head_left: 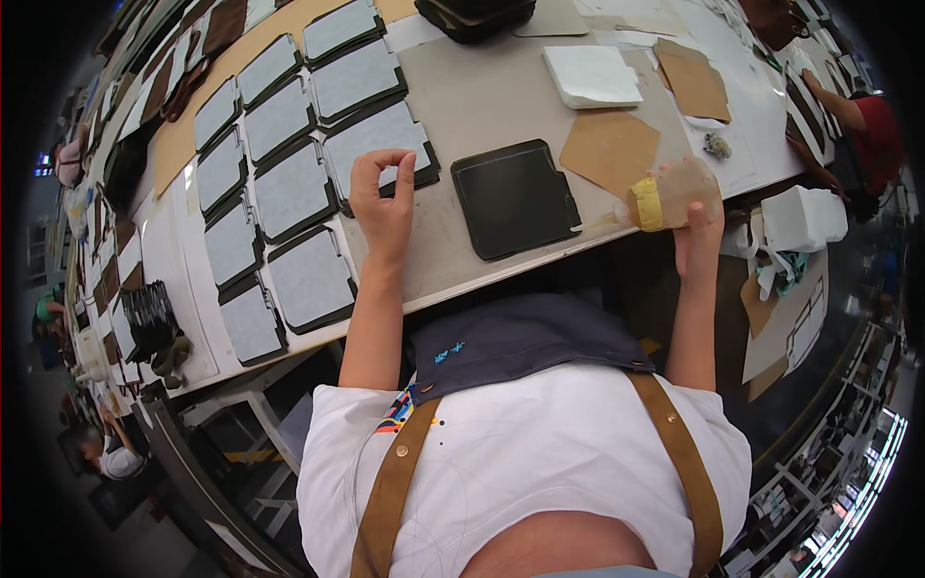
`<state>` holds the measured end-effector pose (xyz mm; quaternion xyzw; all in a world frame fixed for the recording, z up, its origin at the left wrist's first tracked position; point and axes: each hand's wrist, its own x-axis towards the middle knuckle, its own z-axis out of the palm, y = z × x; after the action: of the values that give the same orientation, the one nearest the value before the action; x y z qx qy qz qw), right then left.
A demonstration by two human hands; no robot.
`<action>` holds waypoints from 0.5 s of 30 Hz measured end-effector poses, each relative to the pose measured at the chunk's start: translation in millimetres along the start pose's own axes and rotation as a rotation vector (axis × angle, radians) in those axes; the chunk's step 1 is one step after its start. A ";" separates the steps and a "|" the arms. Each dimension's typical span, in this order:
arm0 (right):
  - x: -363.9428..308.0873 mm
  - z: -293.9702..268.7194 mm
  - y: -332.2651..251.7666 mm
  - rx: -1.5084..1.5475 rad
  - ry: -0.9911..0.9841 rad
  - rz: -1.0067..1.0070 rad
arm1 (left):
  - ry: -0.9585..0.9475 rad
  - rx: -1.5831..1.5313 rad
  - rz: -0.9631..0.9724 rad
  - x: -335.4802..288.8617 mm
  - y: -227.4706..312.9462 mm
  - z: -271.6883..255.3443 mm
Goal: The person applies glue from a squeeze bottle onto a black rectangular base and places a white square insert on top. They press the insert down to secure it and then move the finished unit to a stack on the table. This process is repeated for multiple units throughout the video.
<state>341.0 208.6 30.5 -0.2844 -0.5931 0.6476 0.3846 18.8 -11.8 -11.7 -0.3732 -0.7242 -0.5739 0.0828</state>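
Observation:
In my right hand point(701, 231) is a cloudy plastic squeeze bottle point(689, 193), tilted on its side, with yellow tape around its neck. Its narrow nozzle points left, and the tip meets the lower right edge of a flat black panel point(511, 197) with rounded corners. That panel lies before me near the table's front edge. My left hand point(385, 197) is raised over the table to the left of the panel, fingers curled toward the thumb, nothing visible in them. Close behind it lies a black-edged piece with a pale grey face point(371, 135).
Rows of similar grey-faced pieces point(289, 188) cover the left of the table point(462, 106). Beyond the bottle lie brown card sheets point(609, 146) and a white stack point(590, 77). A black bag point(474, 17) sits at the far edge. Another person in red point(875, 140) works at far right.

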 end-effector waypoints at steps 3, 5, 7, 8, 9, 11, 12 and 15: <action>-29.1 -2.8 4.3 0.124 0.188 0.075 | 0.010 -0.015 -0.017 -0.8 0.4 -0.2; -47.7 1.7 1.7 0.137 0.289 0.071 | 0.016 -0.030 -0.012 -1.3 -1.0 0.4; -64.0 15.0 -0.9 0.085 0.363 0.017 | 0.020 -0.041 -0.012 -1.7 -2.1 0.4; -71.5 20.8 0.3 0.035 0.371 -0.060 | 0.018 -0.046 -0.011 -1.5 -2.2 1.4; -78.5 26.8 3.5 -0.015 0.378 -0.136 | 0.016 -0.050 -0.009 -1.2 -2.1 2.4; -87.2 36.4 9.3 -0.107 0.384 -0.238 | 0.009 -0.053 -0.014 -1.0 -1.2 1.9; -90.3 40.2 11.6 -0.150 0.385 -0.266 | 0.006 -0.054 -0.015 -0.9 -0.6 1.9; -94.5 46.2 15.9 -0.205 0.358 -0.319 | 0.004 -0.051 -0.033 -1.9 -2.2 1.0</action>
<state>351.6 104.3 12.7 -0.3349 -0.6156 0.4547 0.5496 19.0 -11.9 -14.7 -0.3621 -0.7151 -0.5943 0.0653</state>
